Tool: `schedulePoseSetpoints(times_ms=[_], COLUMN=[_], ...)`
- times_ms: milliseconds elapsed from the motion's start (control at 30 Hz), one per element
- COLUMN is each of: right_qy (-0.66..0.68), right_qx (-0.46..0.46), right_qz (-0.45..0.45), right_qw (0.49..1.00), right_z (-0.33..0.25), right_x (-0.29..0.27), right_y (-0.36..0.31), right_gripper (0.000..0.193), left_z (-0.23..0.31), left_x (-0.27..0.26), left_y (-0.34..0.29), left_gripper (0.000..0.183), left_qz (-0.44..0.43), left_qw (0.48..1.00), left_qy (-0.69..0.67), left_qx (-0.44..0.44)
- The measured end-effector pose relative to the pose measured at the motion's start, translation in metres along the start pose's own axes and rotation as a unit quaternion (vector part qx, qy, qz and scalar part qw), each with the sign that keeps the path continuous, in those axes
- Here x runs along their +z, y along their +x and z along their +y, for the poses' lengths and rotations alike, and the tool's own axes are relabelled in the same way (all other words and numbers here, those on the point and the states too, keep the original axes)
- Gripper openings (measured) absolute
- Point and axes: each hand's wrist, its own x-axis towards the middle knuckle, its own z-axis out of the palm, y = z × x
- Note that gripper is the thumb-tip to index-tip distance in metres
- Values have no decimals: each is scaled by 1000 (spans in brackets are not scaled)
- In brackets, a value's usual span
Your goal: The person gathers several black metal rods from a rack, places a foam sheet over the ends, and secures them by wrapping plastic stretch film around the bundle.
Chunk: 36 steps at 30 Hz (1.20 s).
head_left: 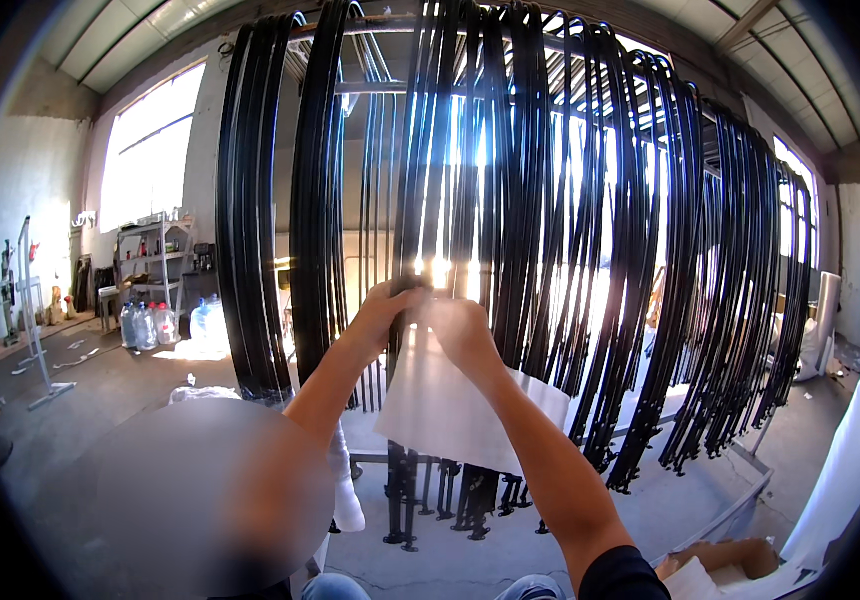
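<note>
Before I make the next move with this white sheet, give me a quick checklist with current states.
1. Hands at the work: ok, left hand and right hand close together in front of the hanging black strips.
2. Grip closed: cannot tell, glare washes out the fingertips.
3. White sheet off the floor: ok, it spreads below the hands.
4. Clear view of the sheet: not ok, the right forearm crosses in front.
5. Strips hung on the rack: ok, looped over the top.
</note>
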Motion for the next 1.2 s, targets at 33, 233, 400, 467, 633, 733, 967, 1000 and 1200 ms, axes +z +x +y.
schedulePoseSetpoints(times_ms=[33,233,400,467,633,733,967,1000,1200], right_qy=[1,-43,-224,-283,-354,-308,-151,-121,-5], right_qx=[16,18,83,148,117,201,164,169,125], right_qz=[-3,15,-46,-114,-66,-78,-203,-229,-394], right_qw=[1000,999,970,941,925,926,954,951,911], right_z=[-3,-9,18,14,47,59,52,57,39], right_x=[2,7,-5,-13,-29,-14,-23,-18,38], right_y=[-1,-6,-12,-18,-16,-18,-41,-45,-97], right_gripper=[28,28,33,35,36,46,53,51,51], left_z=[6,2,18,29,32,24,-10,-3,-16], left_x=[1,-14,-29,-31,-50,-52,-57,-52,-41], left_y=[-4,1,-8,-22,-28,-39,-39,-38,-58], left_gripper=[27,22,19,13,23,25,34,37,47], left_qz=[-5,-50,3,88,43,3,-80,-80,-166], left_qw=[1000,998,1000,995,999,998,991,989,906], left_qy=[9,28,-3,41,24,-9,79,108,385], left_qx=[-5,-6,-13,0,-10,-64,-77,-62,-58])
